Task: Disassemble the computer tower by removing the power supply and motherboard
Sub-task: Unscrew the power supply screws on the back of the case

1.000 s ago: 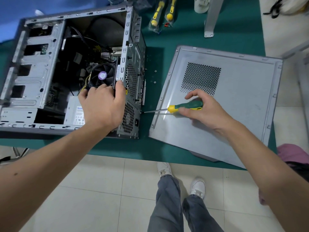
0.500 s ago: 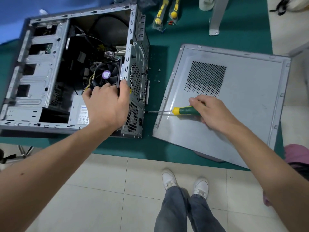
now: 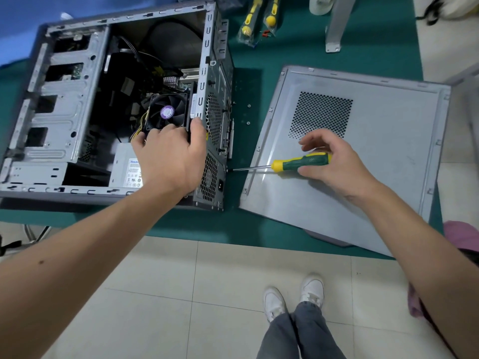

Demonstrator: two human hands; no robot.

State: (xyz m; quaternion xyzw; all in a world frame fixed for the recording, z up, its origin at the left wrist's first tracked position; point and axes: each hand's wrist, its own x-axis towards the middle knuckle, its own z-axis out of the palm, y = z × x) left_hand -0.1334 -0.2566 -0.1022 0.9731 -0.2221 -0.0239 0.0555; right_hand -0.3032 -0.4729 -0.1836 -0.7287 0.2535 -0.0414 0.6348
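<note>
Computer tower (image 3: 77, 104), one only, lay open on its side at the left of the green table (image 3: 298, 47), long axis running left to right, rear panel facing right. Your left hand (image 3: 171, 156) gripped the rear edge beside the one fan (image 3: 167, 112), above the power supply (image 3: 127, 169). Your right hand (image 3: 334, 161) pinched one green-and-yellow screwdriver (image 3: 300, 161), shaft pointing left, tip at a rear screw. One side panel (image 3: 375, 156) lay right. Since half a second before, your fingers had loosened on the handle.
</note>
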